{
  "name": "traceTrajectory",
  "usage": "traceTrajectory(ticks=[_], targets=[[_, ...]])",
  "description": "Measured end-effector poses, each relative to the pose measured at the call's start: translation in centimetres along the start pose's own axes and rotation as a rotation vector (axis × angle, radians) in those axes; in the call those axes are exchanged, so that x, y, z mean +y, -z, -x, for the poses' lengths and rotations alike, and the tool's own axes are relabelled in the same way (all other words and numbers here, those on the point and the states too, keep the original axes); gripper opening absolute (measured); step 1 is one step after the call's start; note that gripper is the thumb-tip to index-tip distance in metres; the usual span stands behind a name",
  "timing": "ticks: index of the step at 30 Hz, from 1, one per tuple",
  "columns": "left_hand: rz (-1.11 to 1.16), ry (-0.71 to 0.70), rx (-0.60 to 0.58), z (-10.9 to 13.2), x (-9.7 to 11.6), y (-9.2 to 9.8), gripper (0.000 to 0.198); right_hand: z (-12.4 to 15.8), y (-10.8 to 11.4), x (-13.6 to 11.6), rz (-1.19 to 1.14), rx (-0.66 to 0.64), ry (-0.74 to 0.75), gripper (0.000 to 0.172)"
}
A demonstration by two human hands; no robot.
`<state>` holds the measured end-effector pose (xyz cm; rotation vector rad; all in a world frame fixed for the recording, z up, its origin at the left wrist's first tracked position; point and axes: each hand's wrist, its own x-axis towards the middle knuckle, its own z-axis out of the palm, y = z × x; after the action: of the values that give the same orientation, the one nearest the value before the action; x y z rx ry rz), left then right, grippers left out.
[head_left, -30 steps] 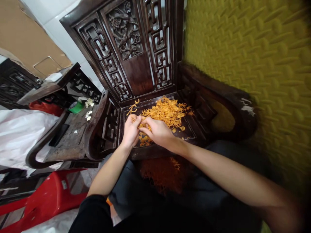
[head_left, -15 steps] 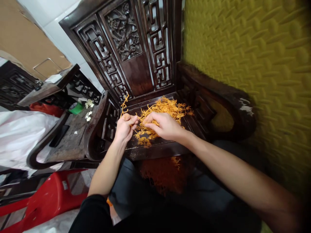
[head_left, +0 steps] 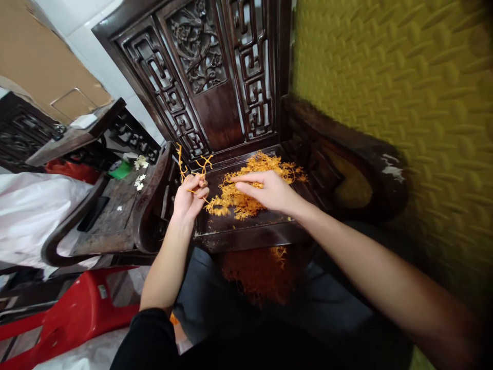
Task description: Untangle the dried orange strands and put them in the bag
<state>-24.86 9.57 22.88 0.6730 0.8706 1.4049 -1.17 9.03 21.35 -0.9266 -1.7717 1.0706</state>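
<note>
Pinched in the left hand (head_left: 189, 198) are a few branched orange strands (head_left: 205, 165); whether anything is gripped by the right hand (head_left: 271, 190), at the tangled orange heap (head_left: 232, 197), cannot be told. Few are judged separated, most being left on the dark wooden chair seat (head_left: 246, 229); the heap is partly covered by the right hand, and the rust-coloured mass (head_left: 258, 277) below cannot be identified.

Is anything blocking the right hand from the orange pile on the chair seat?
Nothing visible: the right hand is over the orange pile, though contact is unclear. The left hand, holding orange strands, is to one side.
</note>
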Motion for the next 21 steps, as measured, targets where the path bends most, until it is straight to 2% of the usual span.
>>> traceTrajectory(ticks=[3,6,8,11,13,14,16,17,18,19,20,21], targets=[[0.005,0.088,-0.053,0.9,-1.0,-1.4,0.052,-0.2,-1.5,0.9,0.085,-0.083,-0.061,0.035],[0.031,0.116,-0.054,1.1,-1.1,-1.8,0.054,-0.4,-2.0,1.4,0.161,-0.192,-0.058,0.021],[0.068,0.116,-0.048,1.0,-0.8,-1.6,0.054,-0.6,-1.3,1.6,0.195,-0.123,-0.049,0.023],[0.105,0.113,-0.040,1.0,-0.1,-1.0,0.047,-1.0,0.7,1.8,0.166,0.132,-0.075,0.030],[0.120,0.121,-0.042,1.0,0.1,-0.9,0.042,-1.1,1.2,1.7,0.115,0.158,-0.093,0.034],[0.129,0.133,-0.049,1.1,0.0,-1.0,0.040,-1.0,1.0,1.7,0.090,0.094,-0.099,0.036],[0.142,0.156,-0.060,1.2,-0.2,-1.3,0.038,-0.8,-0.1,1.6,0.049,-0.122,-0.082,0.038],[0.141,0.162,-0.062,1.3,-0.4,-1.4,0.038,-0.7,-0.7,1.5,0.032,-0.218,-0.058,0.034],[0.138,0.160,-0.060,1.3,-0.4,-1.5,0.038,-0.7,-1.3,1.6,0.015,-0.262,-0.026,0.027],[0.133,0.153,-0.051,1.4,-0.5,-1.5,0.038,-0.8,-1.6,1.7,-0.012,-0.226,0.004,0.020],[0.130,0.140,-0.038,1.4,-0.4,-1.5,0.039,-1.0,-1.5,1.9,-0.053,-0.101,0.025,0.016],[0.128,0.123,-0.021,1.5,-0.4,-1.4,0.040,-1.2,-1.0,2.2,-0.110,0.094,0.029,0.017]])
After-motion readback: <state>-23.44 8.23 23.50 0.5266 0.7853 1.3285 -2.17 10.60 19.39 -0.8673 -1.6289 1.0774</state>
